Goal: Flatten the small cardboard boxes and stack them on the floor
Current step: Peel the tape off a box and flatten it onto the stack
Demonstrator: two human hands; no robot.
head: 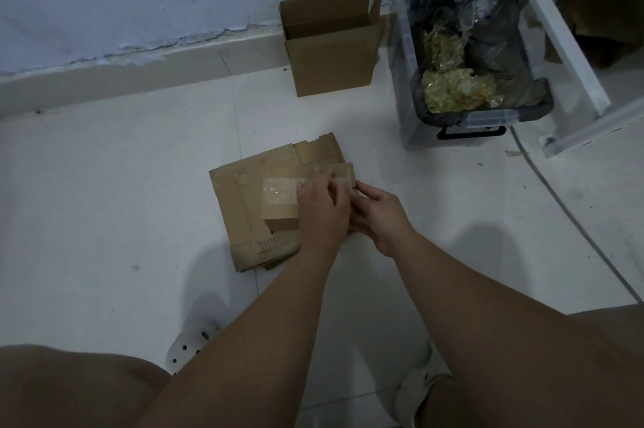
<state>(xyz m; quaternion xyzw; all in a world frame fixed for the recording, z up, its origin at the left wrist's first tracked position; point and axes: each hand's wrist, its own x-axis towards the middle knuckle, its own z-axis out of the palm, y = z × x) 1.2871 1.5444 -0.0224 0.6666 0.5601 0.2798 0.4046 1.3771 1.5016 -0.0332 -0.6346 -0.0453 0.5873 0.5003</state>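
Note:
A small taped cardboard box (280, 201) sits over a stack of flattened cardboard (240, 211) on the white floor. My left hand (322, 208) lies over the box's right part with its fingers curled on the top edge. My right hand (378, 215) grips the box's right end, thumb near the top corner. Clear tape shines on the box's top face. The hands hide the box's right side.
An open upright cardboard box (331, 55) stands against the wall at the back. To its right is a clear plastic bin (484, 119) lined with a black bag, holding crumpled tape. A white metal frame (564, 44) and a cable (571, 215) lie on the right. My knees and sandals fill the bottom.

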